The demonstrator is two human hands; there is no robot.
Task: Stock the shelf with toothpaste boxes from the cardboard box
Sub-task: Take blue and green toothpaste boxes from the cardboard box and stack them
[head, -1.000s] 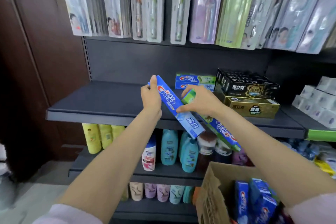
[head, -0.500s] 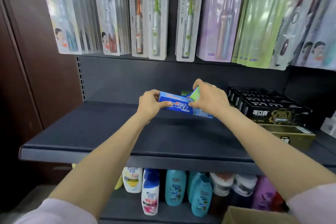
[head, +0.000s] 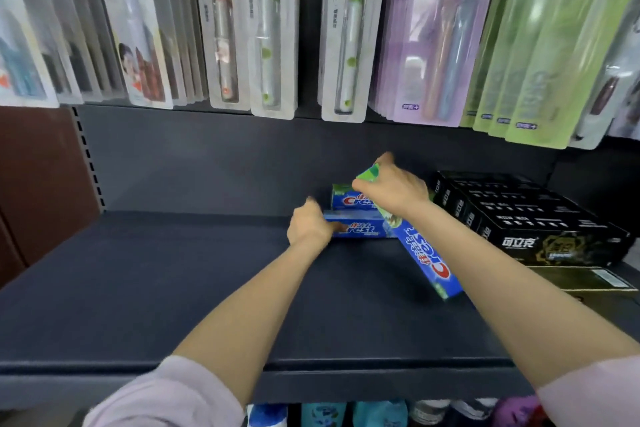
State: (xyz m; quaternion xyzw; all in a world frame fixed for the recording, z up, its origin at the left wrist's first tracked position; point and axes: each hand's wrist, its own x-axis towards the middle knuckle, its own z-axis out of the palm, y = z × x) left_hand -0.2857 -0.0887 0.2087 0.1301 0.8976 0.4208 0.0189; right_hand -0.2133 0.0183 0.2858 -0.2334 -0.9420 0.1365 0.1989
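Observation:
On the dark shelf point(head: 180, 288), a blue toothpaste box point(head: 367, 228) lies flat near the back, and my left hand point(head: 310, 225) grips its left end. Behind it stands a stack of blue and green toothpaste boxes point(head: 348, 199) against the back panel. My right hand point(head: 393, 189) holds a second blue and green toothpaste box point(head: 420, 253) by its green end, tilted, with its far end slanting down toward me above the shelf. The cardboard box is out of view.
Black toothpaste cartons point(head: 530, 218) sit on gold ones point(head: 585, 281) at the shelf's right. Toothbrush packs point(head: 266, 28) hang in a row above. Bottles point(head: 377, 414) show on the shelf below. A brown wall panel point(head: 41, 184) stands at the left.
My left hand has set its blue box down flat in front of the stacked boxes. My right hand has swung its box clear, tilted toward me. The view has moved closer and upward.

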